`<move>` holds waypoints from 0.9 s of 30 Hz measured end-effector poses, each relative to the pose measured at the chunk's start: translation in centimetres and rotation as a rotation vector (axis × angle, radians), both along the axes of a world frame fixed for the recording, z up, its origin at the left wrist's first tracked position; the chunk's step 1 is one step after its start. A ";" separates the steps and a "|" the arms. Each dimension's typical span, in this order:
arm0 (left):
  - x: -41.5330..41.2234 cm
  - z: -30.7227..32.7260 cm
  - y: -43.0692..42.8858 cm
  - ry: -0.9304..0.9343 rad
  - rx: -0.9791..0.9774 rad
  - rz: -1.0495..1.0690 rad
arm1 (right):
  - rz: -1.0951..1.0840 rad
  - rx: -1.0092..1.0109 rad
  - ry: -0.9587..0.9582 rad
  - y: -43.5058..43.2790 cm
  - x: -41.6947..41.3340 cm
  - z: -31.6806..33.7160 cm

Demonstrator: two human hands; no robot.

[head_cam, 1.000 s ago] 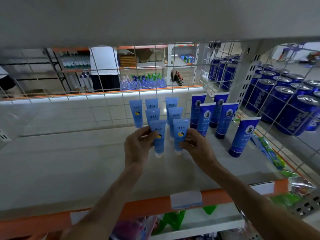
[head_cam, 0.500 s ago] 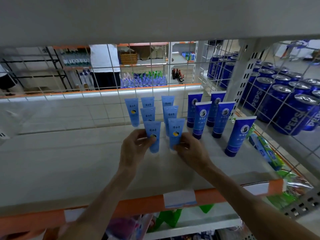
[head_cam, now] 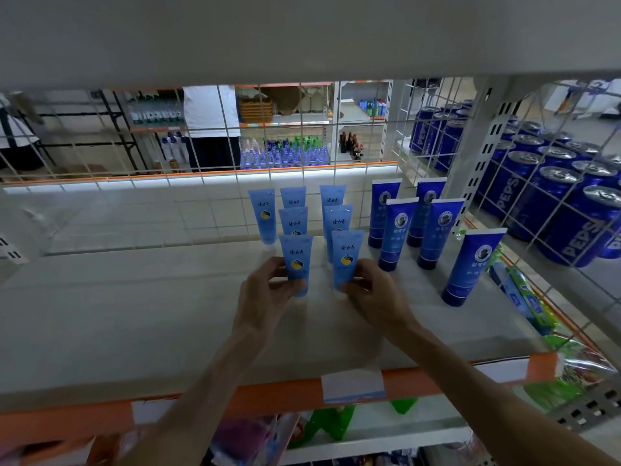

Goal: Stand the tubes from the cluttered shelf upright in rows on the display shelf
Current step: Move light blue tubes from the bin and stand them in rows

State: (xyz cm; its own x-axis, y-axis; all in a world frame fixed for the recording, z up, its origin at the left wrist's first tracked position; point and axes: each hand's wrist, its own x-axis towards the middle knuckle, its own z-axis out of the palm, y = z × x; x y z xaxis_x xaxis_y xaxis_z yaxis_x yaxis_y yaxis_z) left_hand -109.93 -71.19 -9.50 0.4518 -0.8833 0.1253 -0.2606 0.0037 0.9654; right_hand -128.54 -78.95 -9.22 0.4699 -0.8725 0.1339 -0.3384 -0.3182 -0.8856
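Several light blue tubes stand upright in short rows on the white display shelf (head_cam: 134, 317). My left hand (head_cam: 265, 294) pinches the front left light blue tube (head_cam: 295, 260) near its base. My right hand (head_cam: 373, 294) pinches the front right light blue tube (head_cam: 346, 253) the same way. Both tubes stand cap down on the shelf. More light blue tubes (head_cam: 294, 218) stand behind them. To the right, several dark blue tubes (head_cam: 396, 227) stand upright, the nearest one (head_cam: 470, 264) leaning slightly.
A wire grid (head_cam: 302, 146) closes the back of the shelf and a perforated post (head_cam: 484, 156) stands at the right. Pepsi cans (head_cam: 554, 203) fill the neighbouring bay. Green packets (head_cam: 524, 297) lie at the right edge. An orange rail (head_cam: 268, 401) with a price label fronts the shelf.
Both hands stay on the two front tubes and have hardly moved relative to them. The head camera has shifted slightly.
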 end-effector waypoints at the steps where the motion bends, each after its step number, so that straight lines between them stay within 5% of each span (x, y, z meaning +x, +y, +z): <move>1: 0.0 0.0 0.0 -0.005 0.003 0.002 | 0.000 -0.003 0.004 0.0 0.0 0.0; 14: 0.0 0.5 2.1 -0.102 0.131 0.022 | -0.141 0.107 -0.062 1.6 -1.1 -0.4; 17: 1.0 1.6 4.3 -0.185 0.249 0.044 | -0.254 -0.036 0.047 4.5 -2.1 0.4; 22: 3.5 5.4 9.5 -0.484 0.427 0.017 | 0.002 -0.197 0.230 9.3 1.3 3.9; 27: 8.3 9.2 15.6 -0.489 0.465 0.132 | 0.127 -0.162 0.190 12.6 10.0 7.9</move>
State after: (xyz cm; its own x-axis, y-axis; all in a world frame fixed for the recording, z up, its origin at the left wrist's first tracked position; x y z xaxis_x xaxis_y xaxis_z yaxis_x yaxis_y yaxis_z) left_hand -101.59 -55.55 -0.27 0.5473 -0.8361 -0.0361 -0.6368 -0.4440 0.6304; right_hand -118.55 -66.32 -1.31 0.6041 -0.7794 0.1664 -0.4418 -0.5013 -0.7440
